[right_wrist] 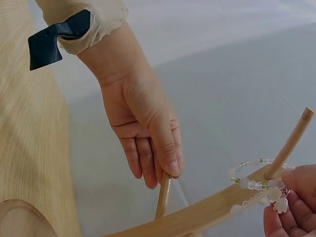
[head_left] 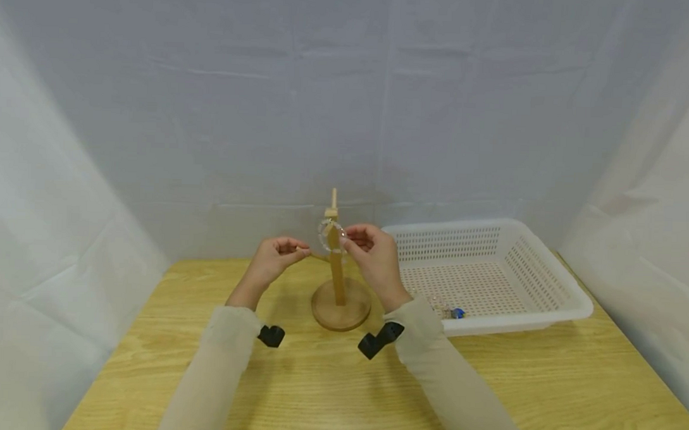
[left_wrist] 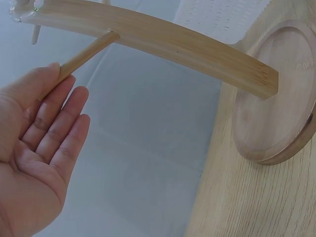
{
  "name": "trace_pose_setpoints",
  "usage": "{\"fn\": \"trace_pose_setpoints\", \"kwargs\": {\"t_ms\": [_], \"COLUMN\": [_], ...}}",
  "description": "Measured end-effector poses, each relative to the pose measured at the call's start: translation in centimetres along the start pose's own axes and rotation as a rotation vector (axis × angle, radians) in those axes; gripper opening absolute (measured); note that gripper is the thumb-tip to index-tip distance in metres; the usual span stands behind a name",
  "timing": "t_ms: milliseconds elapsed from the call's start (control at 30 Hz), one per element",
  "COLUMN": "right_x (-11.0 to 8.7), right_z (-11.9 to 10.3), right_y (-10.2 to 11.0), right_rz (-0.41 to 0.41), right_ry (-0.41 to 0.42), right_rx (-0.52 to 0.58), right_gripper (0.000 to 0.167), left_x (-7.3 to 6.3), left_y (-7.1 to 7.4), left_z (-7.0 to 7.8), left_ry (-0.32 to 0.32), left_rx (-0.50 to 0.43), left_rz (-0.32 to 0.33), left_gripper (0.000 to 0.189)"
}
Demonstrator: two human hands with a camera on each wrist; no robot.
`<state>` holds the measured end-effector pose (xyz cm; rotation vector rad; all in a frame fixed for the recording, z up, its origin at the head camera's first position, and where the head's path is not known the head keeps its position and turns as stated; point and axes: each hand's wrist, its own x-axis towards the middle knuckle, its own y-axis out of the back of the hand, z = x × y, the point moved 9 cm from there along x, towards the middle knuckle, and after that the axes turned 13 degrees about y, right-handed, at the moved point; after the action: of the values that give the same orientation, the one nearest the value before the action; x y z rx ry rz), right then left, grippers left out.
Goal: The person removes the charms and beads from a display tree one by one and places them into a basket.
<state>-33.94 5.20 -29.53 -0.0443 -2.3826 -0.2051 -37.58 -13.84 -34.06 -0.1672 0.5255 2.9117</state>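
Observation:
A wooden stand with a round base [head_left: 341, 316], a slightly curved post [left_wrist: 197, 49] and several pegs stands upright on the table. My left hand [head_left: 271, 260] pinches the end of one side peg [left_wrist: 89, 54] between thumb and forefinger, its other fingers fairly straight. Near the top of the post, my right hand [head_left: 374, 254] pinches a beaded bracelet [right_wrist: 252, 184] of clear, white and green beads with a white flower charm [right_wrist: 281, 205]. The bracelet lies around the foot of an upper peg [right_wrist: 294, 138], against the post. Part of it is hidden by the right fingers.
To the right stands a white plastic basket [head_left: 566, 305] with slotted walls. Several small beaded pieces and a blue item [head_left: 458, 313] lie in its near left corner. The wooden table [head_left: 310, 391] runs back to a pale hanging cloth [head_left: 256, 129].

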Motion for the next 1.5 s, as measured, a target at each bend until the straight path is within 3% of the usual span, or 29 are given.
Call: {"fn": "trace_pose_setpoints", "kwargs": {"t_ms": [367, 467, 600, 700, 1367, 1500], "right_x": [0.1, 0.1, 0.1, 0.1, -0.3, -0.4], "right_z": [-0.6, -2.3, -4.7, -4.9, -5.7, -4.6], "right_y": [-0.1, 0.1, 0.3, 0.3, 0.4, 0.3], "right_rz": [-0.013, -0.027, -0.04, -0.042, -0.049, -0.046], "right_ry": [0.001, -0.002, -0.006, -0.006, -0.002, -0.005], "right_rx": [0.052, 0.048, 0.055, 0.071, 0.11, 0.132], "right_gripper": [0.019, 0.019, 0.017, 0.017, 0.017, 0.018], "left_x": [0.2, 0.2, 1.6, 2.5, 2.5, 2.5], "left_y": [0.1, 0.0, 0.3, 0.5, 0.5, 0.5], "left_z": [-0.1, -0.1, -1.5, -2.4, -2.5, -2.4], "left_ry": [0.011, 0.011, 0.008, 0.003, 0.003, 0.004], "left_rx": [-0.011, -0.01, -0.009, -0.01, -0.014, -0.006], "left_rz": [0.0, -0.001, 0.004, 0.012, 0.034, 0.034], "left_gripper": [0.028, 0.029, 0.031, 0.032, 0.027, 0.03]}}
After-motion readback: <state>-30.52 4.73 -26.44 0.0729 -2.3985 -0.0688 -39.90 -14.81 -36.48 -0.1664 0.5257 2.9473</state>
